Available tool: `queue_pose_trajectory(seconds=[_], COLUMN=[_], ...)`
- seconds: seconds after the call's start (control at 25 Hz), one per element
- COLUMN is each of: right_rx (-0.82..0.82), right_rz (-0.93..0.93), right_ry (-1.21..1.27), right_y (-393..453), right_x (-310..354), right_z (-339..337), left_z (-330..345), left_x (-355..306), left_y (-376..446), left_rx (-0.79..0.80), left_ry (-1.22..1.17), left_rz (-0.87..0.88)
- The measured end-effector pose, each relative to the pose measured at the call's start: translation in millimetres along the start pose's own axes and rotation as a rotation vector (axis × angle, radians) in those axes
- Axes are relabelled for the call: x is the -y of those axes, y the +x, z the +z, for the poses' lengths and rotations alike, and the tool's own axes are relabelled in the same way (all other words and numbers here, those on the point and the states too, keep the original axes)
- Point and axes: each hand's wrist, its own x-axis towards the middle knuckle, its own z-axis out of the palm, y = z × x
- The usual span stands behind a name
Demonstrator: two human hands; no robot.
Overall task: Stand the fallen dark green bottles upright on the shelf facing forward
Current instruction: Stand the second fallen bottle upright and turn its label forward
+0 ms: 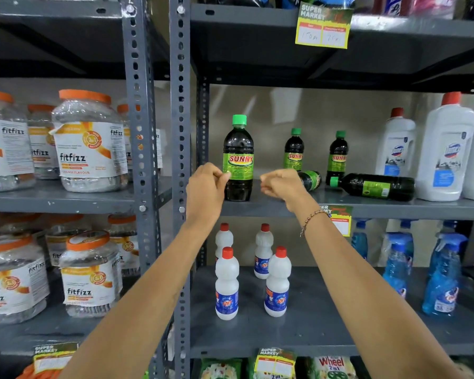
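On the far left, big clear jars (89, 143) with orange lids sit on a grey rack. A grey metal post (179, 105) with holes stands next to them.

The left hand (205, 187) is up at the middle shelf (367, 207). Its fingers are curled in, and the tips touch the label of the front bottle (238, 160). I cannot tell if it is really holding the bottle. This dark green bottle stands up straight at the left end of the shelf, near the front edge. Its label says SUNNY and faces forward.

The right hand (281, 184) is just beside that bottle but not touching it. It is curled loosely and holds nothing. A bead bracelet (311, 218) is on its wrist.

Behind the right hand, a small fallen bottle (311, 180) lies on its side, partly hidden. Two more green bottles (294, 150) stand up at the back of the shelf. Next, a long fallen bottle (375, 187) lies on its side with its green cap pointing left.

On the far right stand tall white bottles (446, 149) with red caps.

On the shelf below are four small white bottles (226, 285) with red caps, and blue spray bottles (443, 274) to the right.
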Motion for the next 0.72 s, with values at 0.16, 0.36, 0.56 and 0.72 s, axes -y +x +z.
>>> queue_pose_trajectory(seconds=[0.16,0.36,0.56,0.72], right_rx=[-0.367,-0.402,-0.361,-0.264], right_rz=[-0.086,0.122,0.183,0.229], right_ry=[-0.370,-0.454,-0.410,-0.260], right_y=[6,23,40,46], right_x=[-2,-6,-8,-13], right_z=[-24,-49,-53,-67], left_z=[34,88,121,126], left_x=[-14,-29,-20,-31], left_y=[-30,-41,-57,-46], left_rx=[0.099,0.172,0.154,0.088], left_ry=[0.019,0.196,0.611,0.643], left_rz=[0.291,0.444,0.490,0.409])
